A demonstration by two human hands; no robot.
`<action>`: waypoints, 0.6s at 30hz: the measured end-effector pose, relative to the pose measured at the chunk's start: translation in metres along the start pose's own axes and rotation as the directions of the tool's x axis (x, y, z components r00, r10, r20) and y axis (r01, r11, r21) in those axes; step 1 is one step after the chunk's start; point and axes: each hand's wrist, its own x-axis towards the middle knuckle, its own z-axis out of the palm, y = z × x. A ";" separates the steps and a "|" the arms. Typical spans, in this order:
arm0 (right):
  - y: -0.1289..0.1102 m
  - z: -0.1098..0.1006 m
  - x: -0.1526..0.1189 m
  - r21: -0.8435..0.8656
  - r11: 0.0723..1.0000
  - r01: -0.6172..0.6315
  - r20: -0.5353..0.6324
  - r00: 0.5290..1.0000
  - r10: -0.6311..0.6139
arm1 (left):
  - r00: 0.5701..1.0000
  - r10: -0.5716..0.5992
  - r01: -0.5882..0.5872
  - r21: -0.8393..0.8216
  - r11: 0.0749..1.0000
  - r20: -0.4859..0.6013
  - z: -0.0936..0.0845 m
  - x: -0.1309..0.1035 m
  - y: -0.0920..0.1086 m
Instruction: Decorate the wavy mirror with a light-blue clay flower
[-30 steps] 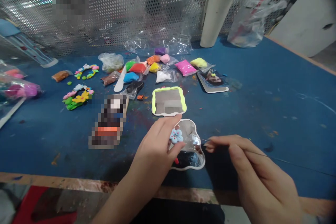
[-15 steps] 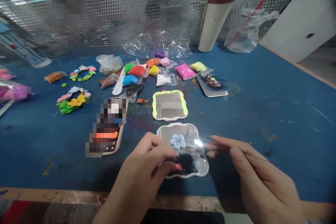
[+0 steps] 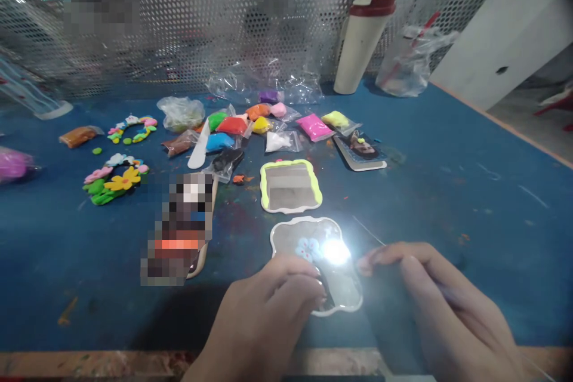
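A wavy-edged mirror with a white frame lies flat in front of me. On it sits a pale blue clay flower with small red dots. My left hand covers the mirror's lower left, fingertips pinched together just below the flower; what they hold is hidden. My right hand is beside the mirror's right edge, thumb against a bent forefinger. A thin pale line runs toward that hand, and its grip on it is unclear. Behind lies a second mirror, with yellow-green clay along part of its frame.
A phone lies left of the mirrors. Farther back are several bags of coloured clay, a white spatula and two flower-decorated rings. A tumbler and a bagged cup stand before the perforated metal panel.
My left hand has moved right and its fingers have closed; the red bit at its thumb is now out of sight. My right fingers have curled in. The light glare on the mirror has grown.
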 end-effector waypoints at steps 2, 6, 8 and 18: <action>0.000 0.001 0.000 0.127 0.992 0.007 0.056 0.998 -0.014 | 0.999 0.033 -0.035 -0.102 0.994 -0.020 0.003 0.002 0.008; -0.002 0.007 0.001 0.206 0.972 0.111 0.115 0.984 -0.137 | 0.989 -0.090 0.056 -0.261 0.964 -0.120 0.016 0.006 0.017; -0.005 0.010 0.002 0.122 0.982 0.147 0.149 0.975 -0.164 | 0.984 -0.115 0.071 -0.287 0.955 -0.137 0.021 0.007 0.018; -0.011 0.011 -0.006 0.007 0.989 0.150 0.173 0.973 -0.149 | 0.978 -0.133 0.070 -0.348 0.935 -0.159 0.023 0.002 0.015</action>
